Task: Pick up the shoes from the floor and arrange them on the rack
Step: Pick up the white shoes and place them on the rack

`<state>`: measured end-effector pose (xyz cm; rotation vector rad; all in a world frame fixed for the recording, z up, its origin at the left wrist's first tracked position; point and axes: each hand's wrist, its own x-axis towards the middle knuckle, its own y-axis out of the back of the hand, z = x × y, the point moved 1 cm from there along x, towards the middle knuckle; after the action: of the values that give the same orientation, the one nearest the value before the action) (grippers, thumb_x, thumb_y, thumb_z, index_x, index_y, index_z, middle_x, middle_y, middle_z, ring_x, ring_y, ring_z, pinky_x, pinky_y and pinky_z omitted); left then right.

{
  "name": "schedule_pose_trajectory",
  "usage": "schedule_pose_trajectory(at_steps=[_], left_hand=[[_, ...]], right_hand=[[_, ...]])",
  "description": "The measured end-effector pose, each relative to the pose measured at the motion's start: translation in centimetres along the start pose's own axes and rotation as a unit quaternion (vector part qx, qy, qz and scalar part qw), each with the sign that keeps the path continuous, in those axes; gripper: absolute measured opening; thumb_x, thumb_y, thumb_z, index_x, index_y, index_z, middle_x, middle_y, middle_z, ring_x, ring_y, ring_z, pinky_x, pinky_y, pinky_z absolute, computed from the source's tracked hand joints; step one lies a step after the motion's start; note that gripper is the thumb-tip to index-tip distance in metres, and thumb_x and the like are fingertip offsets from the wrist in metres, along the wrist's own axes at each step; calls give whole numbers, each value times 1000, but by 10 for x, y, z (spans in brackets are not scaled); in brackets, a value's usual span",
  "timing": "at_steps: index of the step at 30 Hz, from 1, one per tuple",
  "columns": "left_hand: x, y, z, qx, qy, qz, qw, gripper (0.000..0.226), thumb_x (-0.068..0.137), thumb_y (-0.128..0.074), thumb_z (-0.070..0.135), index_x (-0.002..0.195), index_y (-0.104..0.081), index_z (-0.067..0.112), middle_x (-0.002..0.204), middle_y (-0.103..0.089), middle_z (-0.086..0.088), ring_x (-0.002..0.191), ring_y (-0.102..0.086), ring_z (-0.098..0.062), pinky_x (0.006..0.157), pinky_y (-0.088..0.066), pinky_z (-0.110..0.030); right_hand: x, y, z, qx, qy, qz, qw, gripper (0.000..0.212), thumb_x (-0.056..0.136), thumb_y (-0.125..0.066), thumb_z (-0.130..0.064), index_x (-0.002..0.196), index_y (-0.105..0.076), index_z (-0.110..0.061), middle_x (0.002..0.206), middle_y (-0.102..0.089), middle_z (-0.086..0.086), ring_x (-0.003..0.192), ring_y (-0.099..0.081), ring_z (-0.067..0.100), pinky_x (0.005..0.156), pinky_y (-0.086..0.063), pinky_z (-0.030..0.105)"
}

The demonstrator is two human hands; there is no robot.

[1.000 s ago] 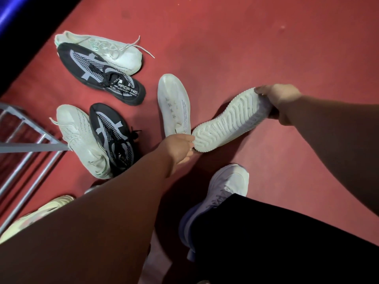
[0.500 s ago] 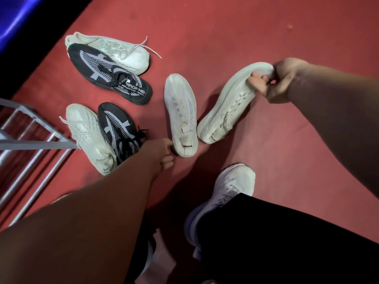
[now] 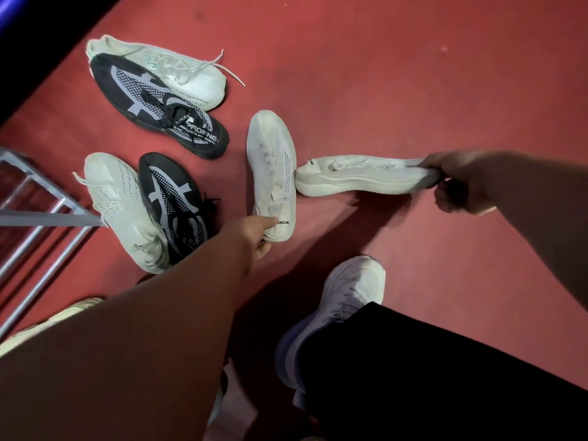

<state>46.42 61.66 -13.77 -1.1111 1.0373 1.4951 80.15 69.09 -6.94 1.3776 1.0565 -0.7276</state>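
Two grips: right hand (image 3: 461, 186) pinches sideways white shoe (image 3: 359, 179) by end; left hand (image 3: 254, 232) holds upright white shoe (image 3: 270, 167) at heel. Likely light, soft, bendy; heel hold firmest.

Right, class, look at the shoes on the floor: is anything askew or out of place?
Yes. The tipped white shoe, gripped at one end by the right hand, is turned on its side, its other end butting the upright white shoe that the left hand pinches at the heel.
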Motion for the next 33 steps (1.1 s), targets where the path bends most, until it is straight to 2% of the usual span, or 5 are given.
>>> schedule_pose_trajectory(at_steps=[4, 8, 18, 24, 33], left_hand=[[-25, 9, 18, 41, -6, 9, 999, 13, 92, -70, 21, 92, -60, 14, 73, -54, 3, 57, -50, -6, 44, -41, -18], [-74, 25, 41, 135, -118, 43, 983, 21, 86, -67, 9, 105, -60, 4, 90, -66, -15, 82, -67, -25, 78, -60, -35], [-251, 135, 42, 421, -241, 141, 863, 26, 74, -74, 32, 76, -64, 8, 61, -61, -7, 49, -56, -22, 43, -39, -21], [-364, 188, 17, 473, -266, 193, 817, 30, 74, -69, 36, 80, -70, 6, 66, -65, -5, 50, -59, -21, 48, -47, -24], [-476, 259, -39, 348, -320, 248, 846, 27, 84, -72, 31, 68, -60, 13, 58, -59, 0, 45, -53, -11, 33, -36, -17]], right_hand=[[-30, 10, -7, -69, 46, -57, 995, 9, 98, -64, -16, 96, -61, -8, 78, -60, 14, 59, -71, 26, 54, -62, 47], [-85, 12, -21, -171, 98, -80, 977, 4, 91, -60, -6, 91, -63, -9, 71, -63, 14, 54, -63, 22, 51, -61, 33], [-273, -61, -9, -528, 180, -8, 830, 26, 100, -50, -22, 84, -55, -2, 64, -48, 14, 45, -48, 21, 49, -49, 27], [-362, -91, 41, -548, 249, 63, 796, 34, 102, -42, -24, 81, -55, -1, 71, -55, 14, 68, -60, 31, 62, -51, 36], [-424, -119, 105, -379, 514, 148, 755, 34, 96, -48, -40, 102, -66, -12, 108, -71, 14, 92, -63, 33, 76, -47, 32]])
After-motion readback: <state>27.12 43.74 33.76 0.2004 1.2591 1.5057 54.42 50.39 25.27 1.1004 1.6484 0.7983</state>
